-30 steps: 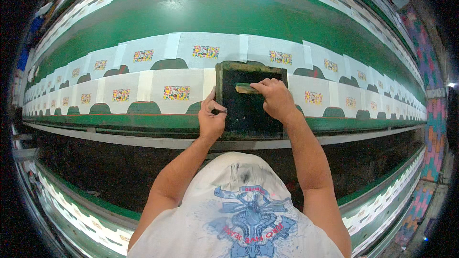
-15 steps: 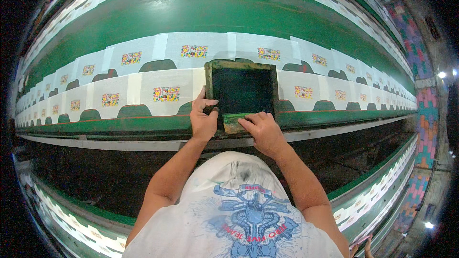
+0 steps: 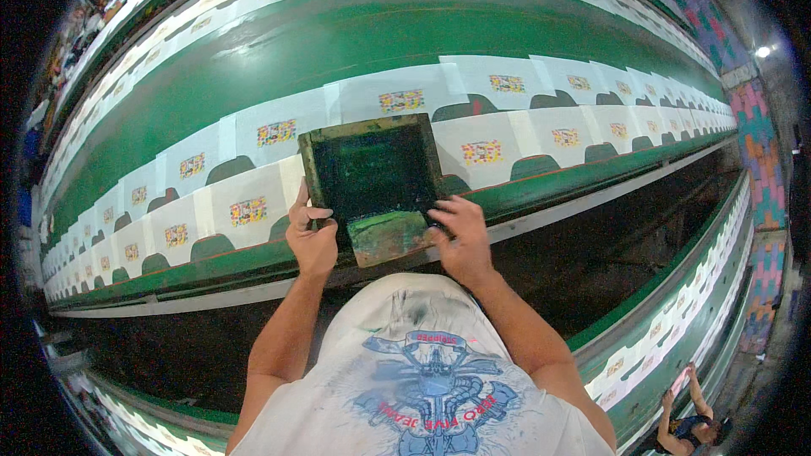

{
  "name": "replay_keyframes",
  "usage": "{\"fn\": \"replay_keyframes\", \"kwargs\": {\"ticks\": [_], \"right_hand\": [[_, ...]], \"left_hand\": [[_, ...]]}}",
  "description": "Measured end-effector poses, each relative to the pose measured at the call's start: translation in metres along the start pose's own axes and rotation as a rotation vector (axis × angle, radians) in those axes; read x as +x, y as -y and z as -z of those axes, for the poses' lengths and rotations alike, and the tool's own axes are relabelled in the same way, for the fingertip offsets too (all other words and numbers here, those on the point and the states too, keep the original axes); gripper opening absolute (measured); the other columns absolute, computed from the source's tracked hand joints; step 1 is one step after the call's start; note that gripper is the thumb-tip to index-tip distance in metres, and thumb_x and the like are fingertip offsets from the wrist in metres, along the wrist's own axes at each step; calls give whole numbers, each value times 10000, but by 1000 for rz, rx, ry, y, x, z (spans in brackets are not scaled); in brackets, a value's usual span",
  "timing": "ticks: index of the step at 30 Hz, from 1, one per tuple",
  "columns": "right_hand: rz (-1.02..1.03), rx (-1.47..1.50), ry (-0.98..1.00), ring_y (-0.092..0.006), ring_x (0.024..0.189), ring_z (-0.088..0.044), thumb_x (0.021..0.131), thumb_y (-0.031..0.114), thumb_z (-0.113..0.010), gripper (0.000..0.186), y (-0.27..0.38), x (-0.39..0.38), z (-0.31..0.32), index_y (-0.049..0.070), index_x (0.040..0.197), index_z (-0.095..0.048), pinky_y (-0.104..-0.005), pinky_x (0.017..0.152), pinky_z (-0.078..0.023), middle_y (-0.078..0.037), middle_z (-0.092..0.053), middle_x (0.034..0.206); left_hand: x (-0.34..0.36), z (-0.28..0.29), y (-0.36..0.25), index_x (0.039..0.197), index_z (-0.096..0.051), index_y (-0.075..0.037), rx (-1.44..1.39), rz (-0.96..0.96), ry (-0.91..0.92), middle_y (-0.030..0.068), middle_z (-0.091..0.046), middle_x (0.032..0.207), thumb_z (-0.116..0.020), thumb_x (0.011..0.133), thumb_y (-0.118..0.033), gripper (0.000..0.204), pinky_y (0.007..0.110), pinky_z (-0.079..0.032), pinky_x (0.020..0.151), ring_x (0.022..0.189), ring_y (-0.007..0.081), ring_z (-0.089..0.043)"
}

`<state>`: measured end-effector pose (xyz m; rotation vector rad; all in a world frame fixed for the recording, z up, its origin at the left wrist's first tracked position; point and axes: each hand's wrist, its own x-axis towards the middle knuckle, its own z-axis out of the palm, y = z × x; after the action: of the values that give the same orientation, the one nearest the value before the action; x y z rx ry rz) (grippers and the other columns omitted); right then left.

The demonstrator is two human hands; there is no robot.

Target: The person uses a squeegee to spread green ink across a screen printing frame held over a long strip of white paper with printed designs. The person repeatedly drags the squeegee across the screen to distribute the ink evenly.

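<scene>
A dark wooden-framed printing screen (image 3: 366, 126) is in front of me, tilted and partly over the near row of printed cloth pieces. Its mesh looks dark green. A squeegee (image 3: 389, 239) with a worn, green-stained block rests across its near end. My left hand (image 3: 312, 241) grips the screen's left side, thumb toward the near corner. At the near right corner, my right hand (image 3: 462, 241) has its fingers curled on the frame edge, its thumb close to the squeegee's end. Some fingertips are hidden behind the wood.
White cloth pieces (image 3: 483, 153) with colourful printed rectangles lie in overlapping rows on a long green table (image 3: 338, 29). A pale rail (image 3: 541, 224) runs along its near edge. Behind me on the right is another green table with prints, where a person (image 3: 694, 426) reaches over it.
The screen has shifted left and toward me and is now tilted. My right hand has moved off the squeegee onto the frame's right edge. My view has turned.
</scene>
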<state>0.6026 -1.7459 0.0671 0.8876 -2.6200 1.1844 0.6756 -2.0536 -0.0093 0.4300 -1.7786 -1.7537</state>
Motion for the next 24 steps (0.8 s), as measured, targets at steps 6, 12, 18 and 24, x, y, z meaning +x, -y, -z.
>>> {"fn": "replay_keyframes", "kwargs": {"ticks": [6, 12, 18, 24], "right_hand": [[-583, 477, -105, -315, 1251, -731, 999, 111, -810, 299, -81, -17, 62, 71, 1295, -811, -415, 1098, -553, -132, -793, 1304], [-432, 357, -162, -333, 1349, -700, 1003, 103, -802, 295, -158, -30, 118, 80, 1297, -821, -435, 1167, -524, -139, -797, 1342], [-329, 448, -68, -372, 1403, -661, 998, 127, -816, 301, -196, -34, 159, 68, 1293, -817, -505, 1232, -472, -129, -797, 1364], [-216, 476, 0, -374, 1420, -647, 994, 114, -820, 300, -207, -31, 170, 74, 1291, -813, -517, 1252, -455, -122, -799, 1358]], "left_hand": [[-10, -105, 6, 939, -753, -77, 28, -156, 35, 276, -512, 1744, -712, 785, 168, 292, 473, -322, 1314, 1626, 381, -472], [-30, -204, 17, 954, -766, -49, -92, -40, 48, 298, -495, 1748, -725, 777, 152, 271, 443, -346, 1301, 1630, 390, -474], [-43, -238, 27, 904, -741, -39, -59, 102, -2, 304, -480, 1756, -736, 768, 142, 226, 437, -344, 1315, 1639, 367, -475], [-42, -238, 17, 863, -680, -36, 9, 101, -20, 253, -512, 1750, -710, 726, 194, 269, 381, -459, 1197, 1486, 263, -619]]}}
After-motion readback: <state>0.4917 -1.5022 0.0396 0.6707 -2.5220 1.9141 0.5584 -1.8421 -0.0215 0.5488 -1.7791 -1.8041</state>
